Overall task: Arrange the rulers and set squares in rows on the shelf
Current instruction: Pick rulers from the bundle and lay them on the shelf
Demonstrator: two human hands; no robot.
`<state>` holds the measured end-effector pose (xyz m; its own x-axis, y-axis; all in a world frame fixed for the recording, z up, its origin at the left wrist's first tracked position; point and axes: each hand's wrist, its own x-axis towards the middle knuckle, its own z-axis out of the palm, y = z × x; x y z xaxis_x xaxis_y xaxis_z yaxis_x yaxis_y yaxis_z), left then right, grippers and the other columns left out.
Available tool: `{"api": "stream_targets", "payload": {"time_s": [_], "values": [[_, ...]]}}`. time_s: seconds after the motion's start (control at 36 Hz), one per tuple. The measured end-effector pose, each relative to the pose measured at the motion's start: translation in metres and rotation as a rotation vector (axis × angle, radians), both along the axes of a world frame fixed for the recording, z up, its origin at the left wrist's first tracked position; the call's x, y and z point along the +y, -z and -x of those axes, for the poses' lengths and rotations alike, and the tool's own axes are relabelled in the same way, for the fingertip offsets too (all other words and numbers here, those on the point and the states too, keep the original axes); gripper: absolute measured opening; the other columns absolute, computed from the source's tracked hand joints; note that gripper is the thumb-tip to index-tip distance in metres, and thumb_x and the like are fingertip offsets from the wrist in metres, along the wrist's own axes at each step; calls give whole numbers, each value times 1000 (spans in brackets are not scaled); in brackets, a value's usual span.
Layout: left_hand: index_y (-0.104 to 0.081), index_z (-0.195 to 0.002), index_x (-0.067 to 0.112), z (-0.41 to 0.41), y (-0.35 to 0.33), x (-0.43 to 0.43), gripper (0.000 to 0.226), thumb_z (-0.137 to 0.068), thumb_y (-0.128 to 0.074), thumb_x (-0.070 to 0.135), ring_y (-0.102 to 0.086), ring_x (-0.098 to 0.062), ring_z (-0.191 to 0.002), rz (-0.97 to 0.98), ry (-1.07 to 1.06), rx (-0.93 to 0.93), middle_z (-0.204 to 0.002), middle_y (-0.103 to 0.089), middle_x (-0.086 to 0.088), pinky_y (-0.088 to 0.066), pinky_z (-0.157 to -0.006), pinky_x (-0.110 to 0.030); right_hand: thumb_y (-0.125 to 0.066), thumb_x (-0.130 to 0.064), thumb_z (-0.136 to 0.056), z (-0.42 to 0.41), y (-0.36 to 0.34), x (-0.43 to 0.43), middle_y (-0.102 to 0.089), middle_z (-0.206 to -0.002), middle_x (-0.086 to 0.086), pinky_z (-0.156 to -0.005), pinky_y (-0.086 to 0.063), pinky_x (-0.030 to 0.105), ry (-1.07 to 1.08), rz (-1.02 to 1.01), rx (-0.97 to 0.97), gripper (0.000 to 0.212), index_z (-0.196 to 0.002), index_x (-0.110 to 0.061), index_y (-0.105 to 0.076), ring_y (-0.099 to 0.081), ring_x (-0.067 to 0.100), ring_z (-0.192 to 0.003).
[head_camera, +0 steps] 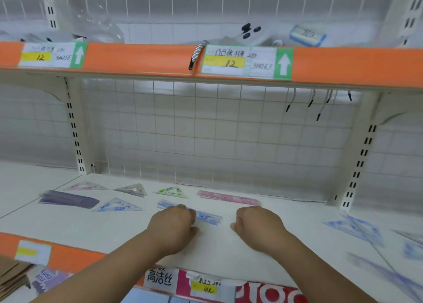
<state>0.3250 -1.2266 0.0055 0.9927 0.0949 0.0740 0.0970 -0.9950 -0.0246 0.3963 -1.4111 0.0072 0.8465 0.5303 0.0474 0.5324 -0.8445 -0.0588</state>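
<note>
On the white shelf [229,252], a back row holds a pink set square [84,186], a clear set square [132,189], a green set square [170,191] and a pink ruler [229,197]. In front of them lie a stack of purple rulers [68,198], a blue set square [119,205] and a blue ruler [209,217]. My left hand [174,225] has its fingers curled over the middle of the blue ruler and hides that part. To its right, my right hand [256,225] rests on the bare shelf with curled fingers and holds nothing.
A loose, blurred heap of blue set squares and rulers [357,230] lies at the shelf's right end. A wire grid [206,131] backs the shelf. The orange-edged upper shelf [142,58] hangs overhead, with price labels and a dangling cord [196,54].
</note>
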Motion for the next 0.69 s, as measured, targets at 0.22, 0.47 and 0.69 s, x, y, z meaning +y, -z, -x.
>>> {"api": "stream_targets", "payload": {"time_s": [0.22,0.47,0.69], "values": [[-55,-119,20,28,-8,-9,33,-99,-41,41,-55,-18,-108,39,73,-52,-121,-55,0,-45,-85,-29,-42,-41,-97,43,-7,-6,-55,-89,0,-69,-41,31,88,-56,48,27,-85,-18,-47,-52,20,-83],[-58,-115,19,53,-15,-27,33,-98,-42,42,-57,-17,-105,88,148,-35,-119,-58,2,-45,-82,-27,-44,-37,-97,87,-10,-30,-57,-98,4,-72,-43,31,177,-101,21,29,-94,-12,-58,-58,24,-93],[-58,-115,22,65,-16,-61,31,-97,-43,43,-57,-17,-105,99,222,-39,-117,-59,2,-41,-75,-25,-45,-39,-97,109,-10,-65,-53,-115,6,-81,-44,31,260,-161,-24,30,-110,-14,-57,-56,25,-102]]}}
